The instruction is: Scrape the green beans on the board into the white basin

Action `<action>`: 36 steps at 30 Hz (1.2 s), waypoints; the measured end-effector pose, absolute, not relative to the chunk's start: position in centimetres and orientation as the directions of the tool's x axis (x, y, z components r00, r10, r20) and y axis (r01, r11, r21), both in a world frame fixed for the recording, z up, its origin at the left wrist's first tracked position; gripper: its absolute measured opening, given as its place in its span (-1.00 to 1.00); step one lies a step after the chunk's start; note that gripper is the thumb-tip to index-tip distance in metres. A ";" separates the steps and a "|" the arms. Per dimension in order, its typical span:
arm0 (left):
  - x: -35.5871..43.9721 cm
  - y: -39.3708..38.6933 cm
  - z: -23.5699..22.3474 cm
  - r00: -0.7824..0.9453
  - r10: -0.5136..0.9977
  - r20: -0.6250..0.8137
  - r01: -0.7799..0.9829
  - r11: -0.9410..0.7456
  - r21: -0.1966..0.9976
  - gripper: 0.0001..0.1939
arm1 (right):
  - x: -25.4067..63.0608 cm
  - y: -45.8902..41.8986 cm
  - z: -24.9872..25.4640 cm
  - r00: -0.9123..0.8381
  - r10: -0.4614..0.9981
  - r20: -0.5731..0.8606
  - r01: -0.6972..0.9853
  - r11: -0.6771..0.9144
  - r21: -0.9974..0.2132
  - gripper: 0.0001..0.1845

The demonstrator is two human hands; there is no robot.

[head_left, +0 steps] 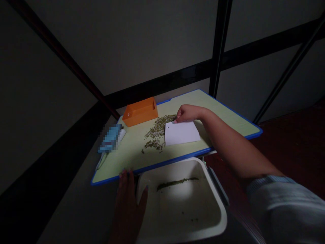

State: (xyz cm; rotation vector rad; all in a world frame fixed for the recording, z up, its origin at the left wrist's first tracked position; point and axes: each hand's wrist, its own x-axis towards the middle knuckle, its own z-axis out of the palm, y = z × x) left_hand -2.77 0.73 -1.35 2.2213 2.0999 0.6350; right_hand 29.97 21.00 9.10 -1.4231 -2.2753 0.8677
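Note:
My right hand is closed on the far edge of a white sheet of paper, which lies low over the table top. Just left of the sheet, small green grains, perhaps mung beans, are spread loosely. A white plastic tub stands below the table's near edge, with a line of the same grains along its far side and a few on its bottom. My left hand grips the tub's left rim, its thumb over the inside and its fingers outside, the fingertips against the blue table edge.
On the pale yellow table with its blue edge, an orange box stands at the back left. A blurred-out blue object lies at the left edge. Dark-striped wall panels rise close behind the table.

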 end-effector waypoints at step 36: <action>-2.8 0.8 -1.2 0.014 0.964 0.264 0.961 -0.086 0.263 -0.26 | 29.7 21.0 8.8 -0.457 0.890 0.013 0.690 0.364 -0.625 -0.67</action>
